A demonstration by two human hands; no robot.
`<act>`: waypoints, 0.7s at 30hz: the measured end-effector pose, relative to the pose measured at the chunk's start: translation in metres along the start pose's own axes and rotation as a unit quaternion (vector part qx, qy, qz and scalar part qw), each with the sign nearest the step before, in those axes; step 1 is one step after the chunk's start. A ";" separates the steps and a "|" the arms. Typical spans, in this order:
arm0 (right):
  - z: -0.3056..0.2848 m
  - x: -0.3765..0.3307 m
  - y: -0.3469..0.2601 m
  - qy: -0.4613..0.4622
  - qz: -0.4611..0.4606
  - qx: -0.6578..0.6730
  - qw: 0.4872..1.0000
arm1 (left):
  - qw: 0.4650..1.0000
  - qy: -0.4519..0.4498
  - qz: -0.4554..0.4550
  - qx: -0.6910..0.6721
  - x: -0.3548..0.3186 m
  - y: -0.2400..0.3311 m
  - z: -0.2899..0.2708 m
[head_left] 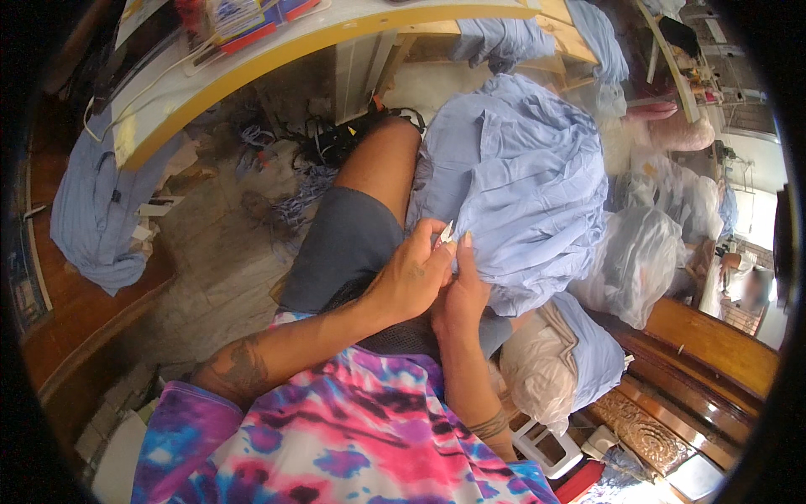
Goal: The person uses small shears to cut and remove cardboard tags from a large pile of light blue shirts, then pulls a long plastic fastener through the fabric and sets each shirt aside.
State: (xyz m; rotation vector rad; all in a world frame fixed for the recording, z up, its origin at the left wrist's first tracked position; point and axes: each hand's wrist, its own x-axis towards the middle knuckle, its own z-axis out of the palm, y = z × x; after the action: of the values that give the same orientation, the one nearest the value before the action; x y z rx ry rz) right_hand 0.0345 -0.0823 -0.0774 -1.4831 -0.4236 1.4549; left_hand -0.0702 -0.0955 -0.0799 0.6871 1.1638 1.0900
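Mostly, blue cloth spreads beyond the right grip.

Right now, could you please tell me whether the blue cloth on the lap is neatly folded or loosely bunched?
Loosely bunched. The blue cloth lies in uneven wrinkles and overlapping layers, its outline rounded and irregular.

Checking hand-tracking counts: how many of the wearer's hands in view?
2: the left hand gripping a small pointed tool, and the right hand just right of it, at the light-blue cloth. Some fingers are hidden.
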 end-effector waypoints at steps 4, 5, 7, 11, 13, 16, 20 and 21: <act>0.006 -0.006 -0.004 -0.001 -0.056 -0.012 0.998 | 0.999 0.013 -0.035 -0.019 0.006 0.001 0.004; 0.005 -0.003 -0.001 -0.004 -0.070 -0.004 0.998 | 0.999 0.018 -0.040 -0.023 0.008 0.002 0.006; 0.000 0.000 0.002 -0.005 -0.089 -0.011 0.996 | 0.998 0.025 -0.055 -0.031 0.012 0.003 0.008; 0.014 -0.013 -0.003 0.032 -0.110 -0.011 0.993 | 0.994 0.036 -0.086 -0.062 0.027 0.005 0.007; 0.014 -0.014 -0.006 0.050 -0.084 0.006 0.995 | 0.992 0.042 -0.083 -0.083 0.030 0.006 0.011; 0.001 -0.015 -0.010 0.051 -0.030 0.010 0.998 | 0.990 0.066 -0.074 -0.097 0.032 0.011 0.017; 0.018 -0.041 -0.019 0.091 -0.051 0.021 0.994 | 0.982 0.087 -0.089 -0.141 0.048 0.020 -0.002; 0.018 -0.046 -0.019 0.107 -0.050 0.023 0.993 | 0.979 0.078 -0.090 -0.166 0.050 0.021 -0.008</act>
State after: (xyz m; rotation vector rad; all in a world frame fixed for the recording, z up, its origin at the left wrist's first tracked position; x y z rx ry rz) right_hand 0.0148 -0.1028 -0.0329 -1.5406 -0.3262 1.2059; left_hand -0.0833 -0.0427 -0.0826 0.2336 1.1173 1.1629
